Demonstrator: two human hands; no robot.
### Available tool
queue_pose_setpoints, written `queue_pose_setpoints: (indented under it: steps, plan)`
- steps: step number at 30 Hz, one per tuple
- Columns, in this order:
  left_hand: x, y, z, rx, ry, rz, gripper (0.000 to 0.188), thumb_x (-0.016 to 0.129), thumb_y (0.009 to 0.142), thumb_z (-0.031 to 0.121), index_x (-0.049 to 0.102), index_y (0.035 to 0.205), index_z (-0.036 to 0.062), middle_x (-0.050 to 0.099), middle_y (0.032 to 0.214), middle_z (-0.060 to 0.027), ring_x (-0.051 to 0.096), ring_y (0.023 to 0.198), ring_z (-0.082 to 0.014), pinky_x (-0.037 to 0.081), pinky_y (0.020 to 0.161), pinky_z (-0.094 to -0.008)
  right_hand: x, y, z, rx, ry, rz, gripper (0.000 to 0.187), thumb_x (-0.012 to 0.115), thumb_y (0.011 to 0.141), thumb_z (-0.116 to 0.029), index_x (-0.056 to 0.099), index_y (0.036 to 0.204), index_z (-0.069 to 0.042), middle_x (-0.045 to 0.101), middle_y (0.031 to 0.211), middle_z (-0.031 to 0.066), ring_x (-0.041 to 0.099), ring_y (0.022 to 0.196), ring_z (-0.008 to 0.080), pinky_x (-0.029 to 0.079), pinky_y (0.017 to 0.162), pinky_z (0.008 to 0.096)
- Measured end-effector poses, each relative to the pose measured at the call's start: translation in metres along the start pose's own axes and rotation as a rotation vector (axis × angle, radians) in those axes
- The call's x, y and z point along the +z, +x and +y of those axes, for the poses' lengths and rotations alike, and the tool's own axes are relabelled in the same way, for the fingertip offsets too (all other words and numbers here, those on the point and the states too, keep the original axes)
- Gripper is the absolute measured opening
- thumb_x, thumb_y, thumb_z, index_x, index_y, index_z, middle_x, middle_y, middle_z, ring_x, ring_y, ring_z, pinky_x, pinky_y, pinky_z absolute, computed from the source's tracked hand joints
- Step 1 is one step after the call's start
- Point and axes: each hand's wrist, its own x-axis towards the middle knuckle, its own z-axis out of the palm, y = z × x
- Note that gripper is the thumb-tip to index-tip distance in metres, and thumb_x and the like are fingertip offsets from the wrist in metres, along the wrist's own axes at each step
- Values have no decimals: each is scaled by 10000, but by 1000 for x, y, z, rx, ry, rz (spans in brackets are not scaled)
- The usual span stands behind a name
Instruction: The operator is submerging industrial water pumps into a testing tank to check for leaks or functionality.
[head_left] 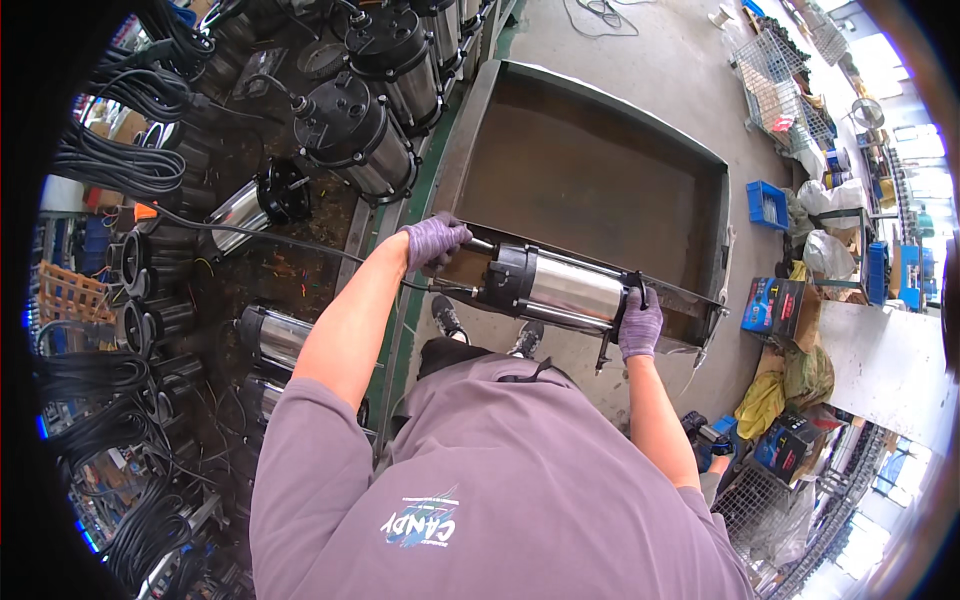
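Observation:
A submersible pump (575, 288) with a shiny steel barrel and black end caps lies level in front of me, at the near rim of a shallow metal tank (505, 70) with brownish contents. My right hand (640, 324), in a purple-grey glove, grips the pump's black right end. At the other end my gloved left hand (436, 242) is closed around a short metal rod (482, 245) that reaches to the black cap. Below that hand, a black cable (440, 288) runs into the same cap. The left fingertips are partly hidden.
Upright pumps (355, 135) stand on the bench at left, with one pump (245, 212) on its side and coiled black cables (125, 165) beyond. At right are a blue crate (767, 204), wire baskets (770, 80) and boxes (775, 307). Another person's hand (719, 464) shows at lower right.

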Motion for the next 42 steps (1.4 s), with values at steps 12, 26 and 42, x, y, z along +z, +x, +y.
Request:
queue_pose_setpoints:
  steps: [12, 26, 42]
  plan:
    - [-5, 38, -30, 308, 718, 79, 302, 778, 869, 281, 683, 1048, 58, 617, 752, -47, 588, 690, -147, 485, 608, -316, 2, 3, 6, -12, 57, 0, 285, 592, 1006, -291, 668, 1077, -25, 714, 857, 200, 692, 773, 345, 532, 753, 438]
    - [4, 12, -11, -49, 121, 0, 195, 602, 906, 220, 673, 939, 42, 705, 795, -73, 648, 641, -162, 509, 547, -330, 1, 2, 4, -32, 47, 4, 310, 596, 1005, -322, 658, 1074, -27, 704, 850, 210, 680, 767, 361, 528, 750, 444]
    - [2, 15, -29, -27, -345, -194, 302, 594, 1025, 341, 659, 1199, 103, 740, 1023, -67, 708, 909, -251, 551, 744, -403, -1, 1, 3, -130, -49, 84, 265, 594, 949, -262, 642, 1073, -32, 683, 978, 278, 644, 956, 495, 515, 841, 534]
